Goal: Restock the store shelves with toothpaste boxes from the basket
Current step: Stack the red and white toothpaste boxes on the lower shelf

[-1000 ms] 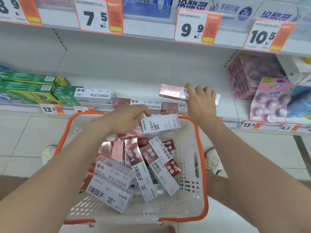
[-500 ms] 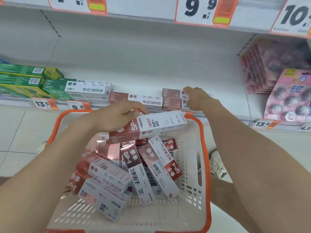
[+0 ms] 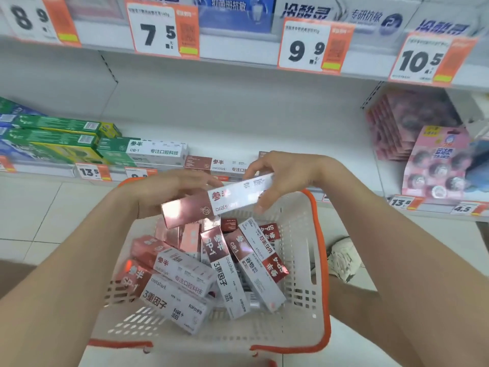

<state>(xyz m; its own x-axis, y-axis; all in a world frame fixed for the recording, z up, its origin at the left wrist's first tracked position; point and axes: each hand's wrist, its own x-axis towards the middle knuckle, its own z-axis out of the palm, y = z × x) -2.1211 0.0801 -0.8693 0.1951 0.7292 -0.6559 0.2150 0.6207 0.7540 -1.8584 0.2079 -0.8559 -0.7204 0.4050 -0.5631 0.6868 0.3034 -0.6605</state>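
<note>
1 box (image 3: 219,205) hangs tilted just above the far rim of the basket (image 3: 321,274), clamped at both ends: the left hand (image 3: 172,193) grips its pink end and the right hand (image 3: 288,178) pinches its white end. The glossy carton could slip if 1 hand lets go early and fall back into the basket. Pushed carelessly onto the shelf (image 3: 264,133) beyond the basket, it could knock the shelved boxes (image 3: 225,165) askew. Counted: 1 held box, about 11 loose boxes (image 3: 185,274) in the basket, likely more buried, and at least 2 shelved boxes.

Orange price tags (image 3: 162,30) hang above, pink blister packs (image 3: 434,165) at right, a white shoe (image 3: 344,258) below them
</note>
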